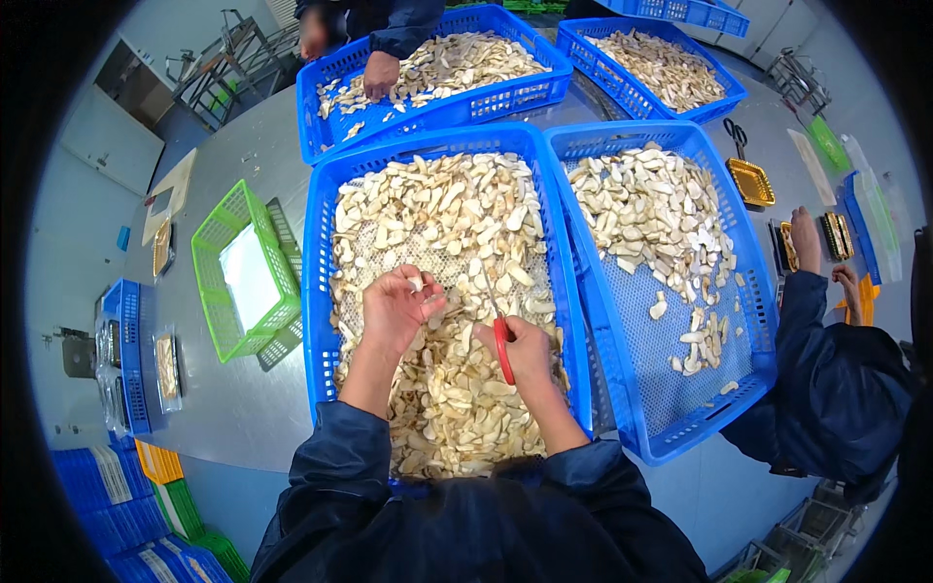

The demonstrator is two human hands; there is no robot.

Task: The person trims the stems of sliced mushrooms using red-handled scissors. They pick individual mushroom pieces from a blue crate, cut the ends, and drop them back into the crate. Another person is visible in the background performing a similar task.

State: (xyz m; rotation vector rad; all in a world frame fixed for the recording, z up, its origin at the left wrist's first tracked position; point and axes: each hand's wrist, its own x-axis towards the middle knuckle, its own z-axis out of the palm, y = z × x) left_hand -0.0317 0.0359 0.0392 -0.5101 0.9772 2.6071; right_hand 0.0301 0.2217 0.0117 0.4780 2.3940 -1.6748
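A blue plastic crate point(318, 218) stands before me, holding many pale dried slices point(444, 393), which look like mushroom. Over its middle my left hand point(399, 302) pinches a small pale slice point(416, 283) between thumb and fingers. To the right of it, my right hand point(523, 350) holds red-handled scissors point(503, 342) with the blades pointing up and away, above the slices. The blades look close together. A white mesh floor shows through a gap in the slices beyond my left hand.
Right of my crate lies another blue crate point(641, 437) of slices. Two more stand beyond, with a co-worker's hand point(381, 75) in one. A green basket point(211, 306) is at left on the metal table point(219, 430). Another co-worker's sleeve point(802, 313) is at right.
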